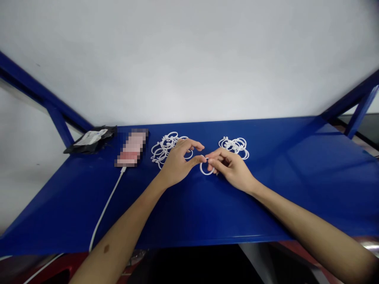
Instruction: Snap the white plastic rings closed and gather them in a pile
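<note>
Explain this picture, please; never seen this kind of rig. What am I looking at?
No machine: one person works bare-handed, filmed forward and down by a camera worn on the head. That is the only view. The right hand pinches a white ring; the left hand is open beside it, its thumb possibly touching. On the blue table lie a left pile and a right pile of similar rings, a black packet, and a pixelated device, probably a phone, with a white cable.
</note>
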Demonstrator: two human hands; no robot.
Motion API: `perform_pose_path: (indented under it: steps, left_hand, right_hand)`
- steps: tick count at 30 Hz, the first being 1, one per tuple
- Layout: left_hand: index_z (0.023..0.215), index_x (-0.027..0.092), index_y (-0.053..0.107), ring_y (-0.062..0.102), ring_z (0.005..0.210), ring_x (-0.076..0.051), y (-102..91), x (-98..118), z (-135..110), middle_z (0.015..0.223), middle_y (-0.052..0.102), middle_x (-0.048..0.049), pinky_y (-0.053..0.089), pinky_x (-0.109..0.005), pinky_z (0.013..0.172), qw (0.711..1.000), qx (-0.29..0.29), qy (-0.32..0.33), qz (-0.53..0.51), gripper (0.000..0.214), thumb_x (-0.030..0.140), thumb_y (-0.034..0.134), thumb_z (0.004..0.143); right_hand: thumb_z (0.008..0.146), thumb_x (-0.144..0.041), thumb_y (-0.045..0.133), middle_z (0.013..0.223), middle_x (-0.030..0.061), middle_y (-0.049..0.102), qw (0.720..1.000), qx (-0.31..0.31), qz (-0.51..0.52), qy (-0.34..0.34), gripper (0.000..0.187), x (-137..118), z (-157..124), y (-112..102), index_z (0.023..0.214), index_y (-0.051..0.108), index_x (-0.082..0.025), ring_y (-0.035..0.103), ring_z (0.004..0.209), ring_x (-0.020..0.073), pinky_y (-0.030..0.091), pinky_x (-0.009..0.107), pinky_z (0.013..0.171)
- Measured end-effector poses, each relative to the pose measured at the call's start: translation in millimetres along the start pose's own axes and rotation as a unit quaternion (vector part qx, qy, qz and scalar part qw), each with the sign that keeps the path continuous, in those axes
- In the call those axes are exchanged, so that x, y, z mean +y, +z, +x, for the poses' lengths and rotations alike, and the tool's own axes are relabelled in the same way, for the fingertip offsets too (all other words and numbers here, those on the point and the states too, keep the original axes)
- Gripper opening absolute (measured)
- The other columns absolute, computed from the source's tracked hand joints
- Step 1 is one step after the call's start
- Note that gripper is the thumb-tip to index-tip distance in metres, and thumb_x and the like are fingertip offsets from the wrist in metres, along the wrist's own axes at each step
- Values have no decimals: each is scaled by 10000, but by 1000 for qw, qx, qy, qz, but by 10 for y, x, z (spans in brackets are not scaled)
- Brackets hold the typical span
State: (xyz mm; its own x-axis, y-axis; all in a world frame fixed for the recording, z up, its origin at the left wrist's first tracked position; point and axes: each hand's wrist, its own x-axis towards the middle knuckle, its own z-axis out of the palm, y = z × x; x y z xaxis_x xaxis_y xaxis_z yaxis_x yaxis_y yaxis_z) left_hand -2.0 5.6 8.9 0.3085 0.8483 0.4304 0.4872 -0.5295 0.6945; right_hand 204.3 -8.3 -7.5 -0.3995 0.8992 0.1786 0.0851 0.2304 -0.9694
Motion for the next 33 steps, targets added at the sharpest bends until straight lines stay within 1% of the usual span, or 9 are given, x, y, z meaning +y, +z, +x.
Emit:
perform_pose_path:
  steps: [6, 12, 16, 19, 23, 26, 29, 31, 33]
  left_hand:
    - [920, 245, 659, 578, 895, -190, 11, 11, 5, 934, 684, -15, 491, -354, 827, 1000, 6, 10, -1, 378, 613, 652, 836]
    - [895, 236, 657, 565, 926, -207, 12, -28, 23, 902, 692, -11, 465, -374, 871, 997, -12, 33, 72, 269, 503, 680, 870]
    - [926, 210, 668, 537, 993, -260, -24, -201, 45, 925, 687, -41, 415, -441, 933, 972, -27, 39, 230, 286, 463, 751, 822]
    - [872, 191, 681, 509, 1026, -294, -58, -300, 31, 945, 662, -69, 401, -468, 931, 947, -63, 32, 314, 285, 434, 797, 780]
    - [759, 184, 668, 494, 1008, -291, -62, -327, 10, 932, 640, -69, 401, -473, 906, 935, -110, 26, 337, 184, 328, 721, 861]
    - [742, 189, 652, 496, 986, -269, -38, -260, 7, 906, 640, -49, 400, -459, 903, 946, -117, 26, 301, 166, 273, 679, 884]
    - [746, 194, 630, 510, 953, -237, 10, -128, -5, 905, 641, -31, 400, -437, 914, 966, -99, 26, 236, 168, 269, 661, 894]
    - [761, 194, 617, 516, 932, -220, 63, -35, -27, 906, 640, -26, 404, -418, 909, 977, -78, 32, 195, 160, 261, 644, 903]
    - [779, 195, 610, 517, 920, -212, 129, 29, -58, 893, 635, -23, 409, -401, 896, 983, -56, 45, 168, 137, 246, 633, 904]
  right_hand:
    - [940, -392, 638, 713, -2, 683, 1000, -25, 15, -9, 207, -31, -40, -7, 941, 659, -185, 613, 613, 110, 516, 253, 584]
    - [992, -342, 556, 839, 34, 731, 983, -18, -161, -91, 182, -30, -21, -60, 956, 660, -198, 673, 703, 141, 550, 283, 657]
    - [1011, -261, 506, 994, 76, 723, 929, 47, -330, -162, 166, 56, 90, -195, 1021, 659, -199, 686, 871, 187, 559, 342, 786]
    - [1009, -250, 489, 1015, 118, 676, 882, 114, -426, -168, 225, 142, 175, -376, 1055, 692, -164, 668, 856, 213, 556, 363, 758]
    - [992, -234, 492, 990, 141, 649, 841, 153, -502, -133, 269, 243, 238, -594, 1094, 720, -136, 636, 829, 238, 558, 399, 741]
    - [982, -226, 502, 1025, 164, 643, 816, 172, -533, -141, 288, 239, 239, -621, 1158, 708, -126, 611, 931, 281, 551, 455, 806]
    - [989, -271, 513, 1043, 151, 657, 836, 180, -495, -156, 281, 131, 194, -479, 1170, 702, -171, 611, 965, 285, 543, 474, 836]
    - [985, -321, 543, 1000, 123, 691, 886, 143, -417, -145, 246, 37, 143, -315, 1091, 722, -189, 644, 931, 258, 539, 445, 852]
    - [979, -381, 561, 888, 66, 725, 948, 60, -307, -62, 250, -30, 88, -143, 1056, 713, -198, 671, 772, 197, 547, 365, 749]
